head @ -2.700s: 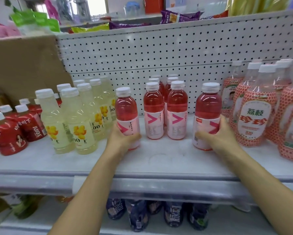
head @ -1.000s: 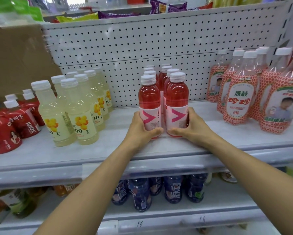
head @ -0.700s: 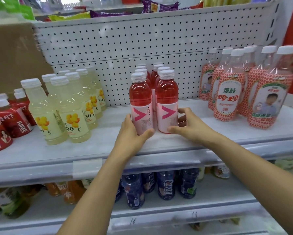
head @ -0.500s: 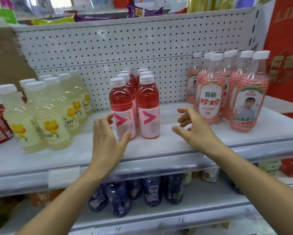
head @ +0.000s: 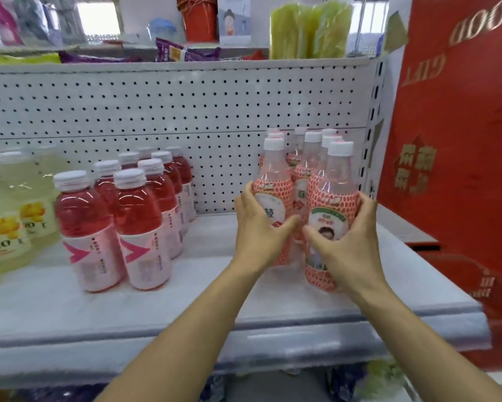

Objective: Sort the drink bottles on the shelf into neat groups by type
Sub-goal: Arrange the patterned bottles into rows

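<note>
Both hands are gone from the red drink bottles with pink labels (head: 139, 216), tidy in rows at left on the white metal shelf (head: 185, 300), and the left hand (head: 261, 230) and right hand (head: 351, 248) now curl their fingers round the two nearest clear plastic bottles with red-patterned sleeves (head: 335, 181) at right, probably the next group.

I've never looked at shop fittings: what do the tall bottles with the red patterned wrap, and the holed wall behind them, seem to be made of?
The tall bottles: likely clear glossy plastic, see-through at the necks, with printed film wrap. The holed wall: probably painted sheet metal, matte off-white, with punched holes; plastic cannot be ruled out.
</note>
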`<move>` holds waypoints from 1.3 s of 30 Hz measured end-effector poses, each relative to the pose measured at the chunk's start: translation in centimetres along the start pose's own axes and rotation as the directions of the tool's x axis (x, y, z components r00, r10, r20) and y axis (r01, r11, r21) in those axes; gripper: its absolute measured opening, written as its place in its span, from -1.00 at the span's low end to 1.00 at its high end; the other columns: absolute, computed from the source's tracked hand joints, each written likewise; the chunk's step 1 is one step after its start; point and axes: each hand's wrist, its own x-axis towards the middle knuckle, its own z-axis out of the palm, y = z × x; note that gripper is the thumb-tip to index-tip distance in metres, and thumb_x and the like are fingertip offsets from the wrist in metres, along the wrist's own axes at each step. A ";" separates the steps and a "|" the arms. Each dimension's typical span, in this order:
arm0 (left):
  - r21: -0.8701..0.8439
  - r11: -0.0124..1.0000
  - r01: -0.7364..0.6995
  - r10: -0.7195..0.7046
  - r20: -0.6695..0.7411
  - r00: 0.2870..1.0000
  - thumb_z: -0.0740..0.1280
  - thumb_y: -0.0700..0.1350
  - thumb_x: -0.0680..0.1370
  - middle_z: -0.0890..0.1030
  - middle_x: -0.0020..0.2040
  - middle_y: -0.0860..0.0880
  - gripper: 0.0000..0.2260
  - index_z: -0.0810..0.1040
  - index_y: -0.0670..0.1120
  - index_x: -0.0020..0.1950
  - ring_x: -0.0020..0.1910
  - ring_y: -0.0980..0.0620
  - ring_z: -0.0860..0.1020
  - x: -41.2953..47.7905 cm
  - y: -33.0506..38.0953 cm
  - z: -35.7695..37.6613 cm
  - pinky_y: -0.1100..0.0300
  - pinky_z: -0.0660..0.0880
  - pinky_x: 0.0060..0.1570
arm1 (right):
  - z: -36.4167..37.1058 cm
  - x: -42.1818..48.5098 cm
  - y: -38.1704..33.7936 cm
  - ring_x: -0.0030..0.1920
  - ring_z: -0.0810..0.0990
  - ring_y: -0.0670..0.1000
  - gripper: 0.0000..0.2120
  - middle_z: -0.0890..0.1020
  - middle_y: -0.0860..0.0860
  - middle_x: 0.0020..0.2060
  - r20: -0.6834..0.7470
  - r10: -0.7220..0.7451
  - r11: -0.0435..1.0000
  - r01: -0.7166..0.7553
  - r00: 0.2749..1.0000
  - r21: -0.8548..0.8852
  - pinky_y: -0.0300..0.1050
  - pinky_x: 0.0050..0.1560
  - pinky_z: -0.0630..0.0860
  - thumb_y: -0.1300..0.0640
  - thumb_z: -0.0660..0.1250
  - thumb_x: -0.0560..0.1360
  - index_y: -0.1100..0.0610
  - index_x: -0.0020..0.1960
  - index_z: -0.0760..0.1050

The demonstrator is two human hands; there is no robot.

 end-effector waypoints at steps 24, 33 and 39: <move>0.483 0.776 -0.405 0.539 -0.174 0.824 0.40 -0.11 0.52 0.21 0.48 -0.18 -0.27 0.08 -0.22 0.56 0.49 -0.08 0.20 5.4 1.6 -1.9 0.30 0.08 0.47 | -5.4 7.1 4.6 0.06 0.56 -0.10 -0.20 0.46 -0.04 0.23 0.030 0.128 0.984 -0.131 0.991 0.119 -0.05 0.04 0.43 0.13 0.49 0.42 -0.09 0.46 0.06; 0.051 0.997 -0.055 0.052 0.061 0.997 0.27 -0.08 0.65 0.46 -0.19 0.00 -0.74 0.28 -0.18 0.21 -0.26 0.12 0.46 11.0 3.3 1.2 0.18 0.50 -0.22 | -5.0 8.8 5.5 0.34 0.43 0.06 -0.22 0.38 0.00 0.40 0.090 0.175 0.980 -0.182 0.981 0.081 0.23 0.32 0.39 0.03 0.36 0.54 -0.16 0.53 -0.09; 0.240 0.968 -0.072 0.096 -0.089 0.991 0.26 -0.15 0.65 0.50 -0.17 -0.05 -0.72 0.23 -0.22 0.23 -0.16 -0.02 0.56 11.9 2.0 -0.5 0.01 0.59 -0.12 | -4.5 9.3 2.9 0.48 0.13 -0.04 -0.32 0.19 0.06 0.48 -0.156 -0.178 0.975 0.153 0.972 -0.161 0.01 0.51 0.10 0.08 0.28 0.56 0.09 0.57 0.02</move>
